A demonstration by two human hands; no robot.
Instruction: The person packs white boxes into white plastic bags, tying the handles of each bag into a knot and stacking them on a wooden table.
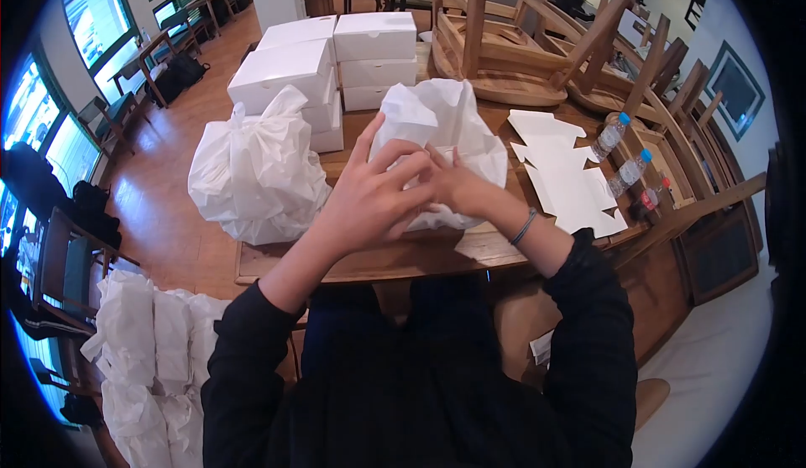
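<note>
A white plastic bag stands on the wooden table in front of me, its top bunched up. My left hand and my right hand meet at its near side, fingers closed on the bag's plastic. The front of the bag is hidden behind both hands. A second white bag, tied at the top, rests on the table's left part, apart from my hands.
Stacked white boxes stand at the table's far side. Flat unfolded box blanks lie to the right, next to two water bottles. Upturned wooden chairs sit behind. More tied white bags are piled on the floor at my left.
</note>
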